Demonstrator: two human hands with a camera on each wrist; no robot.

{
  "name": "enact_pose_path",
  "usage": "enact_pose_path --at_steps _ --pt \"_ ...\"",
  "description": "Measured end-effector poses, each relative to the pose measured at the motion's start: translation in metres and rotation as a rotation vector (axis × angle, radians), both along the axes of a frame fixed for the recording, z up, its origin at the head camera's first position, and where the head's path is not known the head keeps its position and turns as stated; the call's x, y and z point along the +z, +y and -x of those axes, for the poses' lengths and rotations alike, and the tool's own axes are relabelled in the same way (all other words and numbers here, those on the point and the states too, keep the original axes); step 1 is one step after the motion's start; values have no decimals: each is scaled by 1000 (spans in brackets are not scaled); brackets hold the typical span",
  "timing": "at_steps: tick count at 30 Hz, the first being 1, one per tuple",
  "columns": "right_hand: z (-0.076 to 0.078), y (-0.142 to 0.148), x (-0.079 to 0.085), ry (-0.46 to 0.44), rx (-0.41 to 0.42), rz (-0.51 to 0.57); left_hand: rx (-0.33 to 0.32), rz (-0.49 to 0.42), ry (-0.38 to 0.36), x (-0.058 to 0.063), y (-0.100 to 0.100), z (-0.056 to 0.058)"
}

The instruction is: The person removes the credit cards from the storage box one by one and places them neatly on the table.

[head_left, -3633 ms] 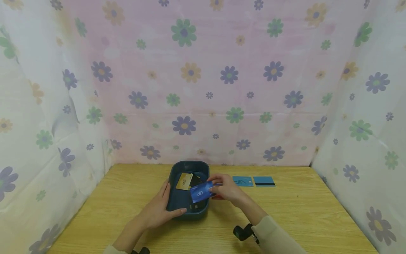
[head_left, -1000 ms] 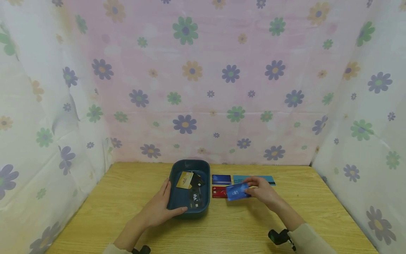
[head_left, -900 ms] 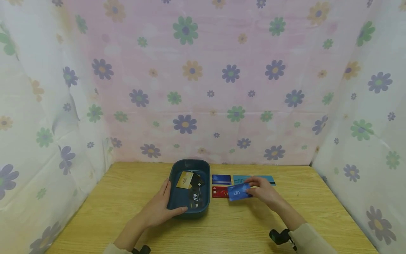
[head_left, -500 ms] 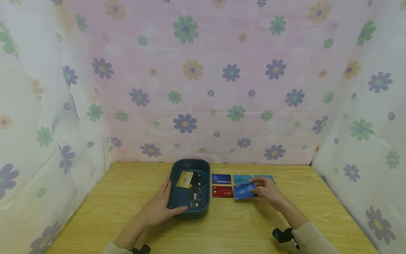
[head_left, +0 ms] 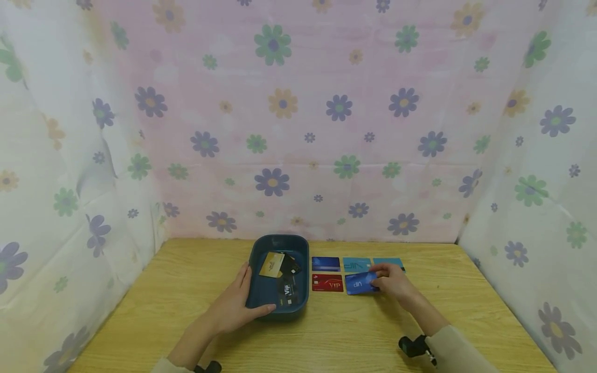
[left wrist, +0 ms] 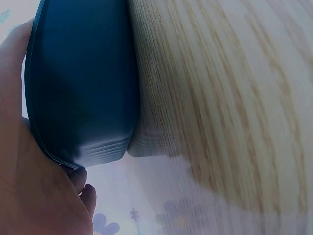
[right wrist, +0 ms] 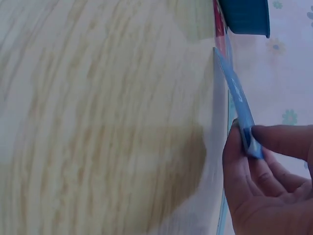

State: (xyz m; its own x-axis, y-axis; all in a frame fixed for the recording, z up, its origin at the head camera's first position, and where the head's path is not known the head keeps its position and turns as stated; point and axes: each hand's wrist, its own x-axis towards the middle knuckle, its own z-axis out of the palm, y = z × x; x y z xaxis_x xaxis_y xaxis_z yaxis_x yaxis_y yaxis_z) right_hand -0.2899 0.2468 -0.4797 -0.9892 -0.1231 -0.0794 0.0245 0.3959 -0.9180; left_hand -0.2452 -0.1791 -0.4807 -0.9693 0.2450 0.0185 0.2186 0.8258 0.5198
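Observation:
My right hand (head_left: 394,282) pinches a blue VIP card (head_left: 359,284) between thumb and fingers, just right of a red VIP card (head_left: 328,283) on the table. In the right wrist view this blue card (right wrist: 238,98) tilts, its far edge close to the wood. My left hand (head_left: 233,305) grips the left side of a dark blue bin (head_left: 301,305), thumb over the near rim, fingers along the outer wall. Inside the bin lie a gold card (head_left: 271,264), a black card (head_left: 292,265) and a dark VIP card (head_left: 287,291), partly overlapping.
Behind the red card runs a row: a navy striped card (head_left: 325,264), a light blue card (head_left: 357,264) and another light blue card (head_left: 387,261), partly hidden by my right hand. Flowered cloth (head_left: 298,129) hangs around the wooden table (head_left: 298,347).
The blue VIP card has come out of the bin in my right hand and moved right, past the red card, which now shows fully. My left hand stays on the bin.

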Motion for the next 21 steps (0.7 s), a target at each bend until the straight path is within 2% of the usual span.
enact_pose_path --at_steps 7,15,21 --pt "0 -4 -2 28 -65 -121 5 -1 -2 1 1 0" --pt "4 -6 -8 88 -65 -230 2 -4 -5 2 1 0" --pt "7 -11 -6 138 -57 -329 0 -6 2 -1 1 1"
